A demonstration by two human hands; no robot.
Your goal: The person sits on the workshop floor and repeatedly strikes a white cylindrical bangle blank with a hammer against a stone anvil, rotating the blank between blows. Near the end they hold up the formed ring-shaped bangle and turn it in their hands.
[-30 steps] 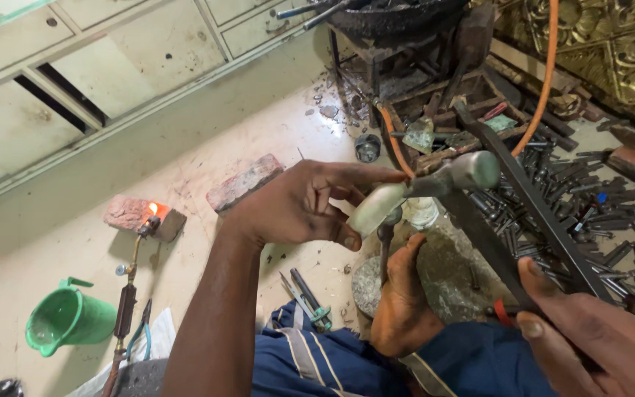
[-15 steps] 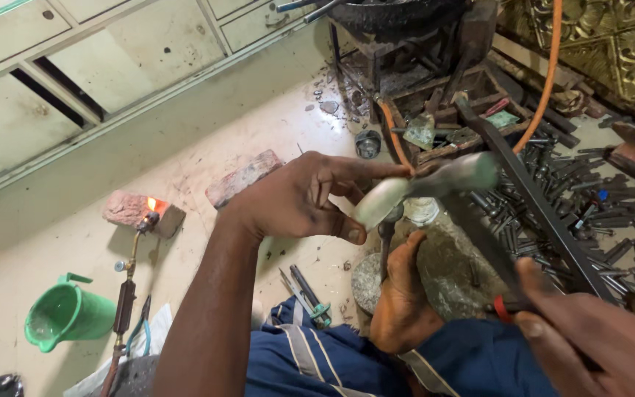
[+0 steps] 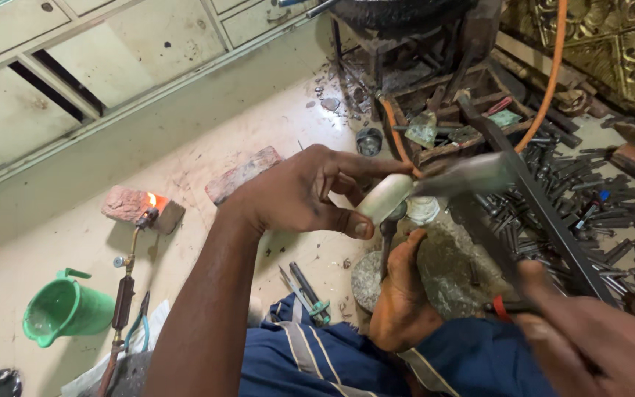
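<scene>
My left hand point(image 3: 306, 195) grips a pale, rounded metal piece point(image 3: 384, 197) between thumb and fingers, just above a dark upright stake point(image 3: 389, 234). The stake stands by a grey stone block point(image 3: 457, 272), and my bare foot point(image 3: 402, 298) rests against that block. At the lower right, my right hand point(image 3: 597, 345) is closed on the long dark handle of a hammer point(image 3: 553, 228). Its motion-blurred head point(image 3: 472, 175) is right beside the pale piece.
A lit gas torch point(image 3: 128, 279) burns against a brick point(image 3: 130, 206), with a second brick point(image 3: 244, 175) nearby. A green plastic jug point(image 3: 64, 309) stands lower left. Teal-handled pliers point(image 3: 306, 294) lie by my knee. Several dark punches point(image 3: 597, 206), a wooden crate point(image 3: 442, 110) and an orange hose point(image 3: 545, 95) fill the right.
The hammer head has shifted slightly back and forth next to the pale piece and is now blurred. My left hand keeps its hold on the piece.
</scene>
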